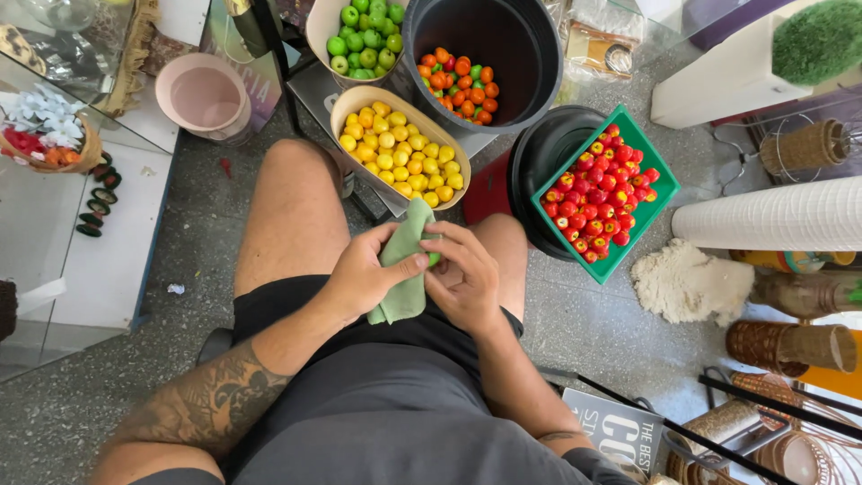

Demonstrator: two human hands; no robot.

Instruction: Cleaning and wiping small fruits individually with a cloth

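Note:
I sit with both hands over my lap. My left hand (366,269) grips a light green cloth (406,269) that hangs down between my knees. My right hand (465,274) pinches a small green fruit-shaped ball (435,259) against the cloth; most of the ball is hidden by fingers. Just ahead of my hands is a beige oval bowl (359,101) of small yellow balls (400,153).
Further off stand a beige bowl of green balls (366,25), a black bucket (521,54) with orange and red balls, and a green tray (660,193) of red balls on a black bin. A pink bowl (205,94), white shelf (90,260) and wicker items (790,346) surround me.

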